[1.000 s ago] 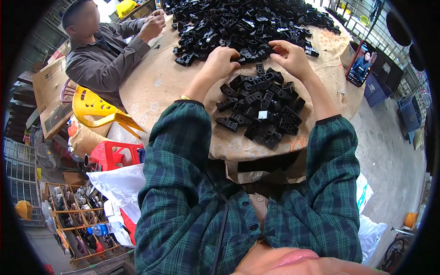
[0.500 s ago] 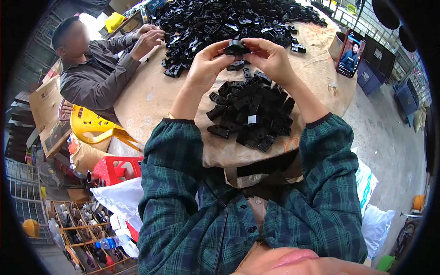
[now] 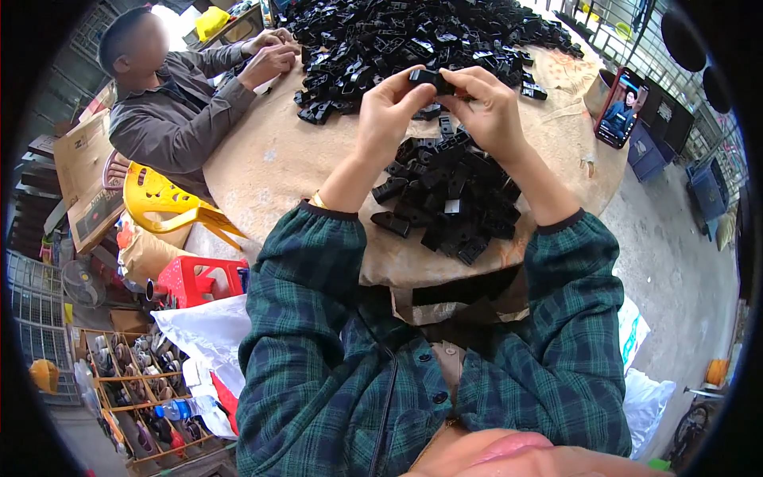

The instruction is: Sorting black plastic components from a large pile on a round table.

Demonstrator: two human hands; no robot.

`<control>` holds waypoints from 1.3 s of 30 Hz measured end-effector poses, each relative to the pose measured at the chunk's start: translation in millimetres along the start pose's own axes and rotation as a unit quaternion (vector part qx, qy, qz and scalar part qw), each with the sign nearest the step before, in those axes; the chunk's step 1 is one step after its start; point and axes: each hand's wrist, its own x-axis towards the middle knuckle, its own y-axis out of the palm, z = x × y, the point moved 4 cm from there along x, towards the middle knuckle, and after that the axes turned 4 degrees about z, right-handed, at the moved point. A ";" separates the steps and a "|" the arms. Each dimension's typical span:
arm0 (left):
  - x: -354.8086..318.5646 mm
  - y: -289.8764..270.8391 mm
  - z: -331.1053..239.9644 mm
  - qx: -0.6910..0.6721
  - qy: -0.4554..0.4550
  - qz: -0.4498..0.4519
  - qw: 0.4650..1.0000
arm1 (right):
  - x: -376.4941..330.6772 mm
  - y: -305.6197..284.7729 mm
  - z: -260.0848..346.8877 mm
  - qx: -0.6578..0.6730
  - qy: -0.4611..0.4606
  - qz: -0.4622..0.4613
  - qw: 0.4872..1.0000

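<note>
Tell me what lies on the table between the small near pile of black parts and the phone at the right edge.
In the head view, only bare tan table covering lies between the near pile and the phone.

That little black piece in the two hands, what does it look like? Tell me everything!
The little black piece looks like hard, shiny plastic, small and blocky. It is held up above the table, pinched between the fingers of the left hand and the right hand. Fingers hide part of it. More black pieces lie piled below and beyond.
</note>
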 end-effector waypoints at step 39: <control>11.7 -27.7 10.4 0.121 -0.110 0.090 0.982 | 8.3 6.3 -25.9 0.323 0.182 0.042 0.928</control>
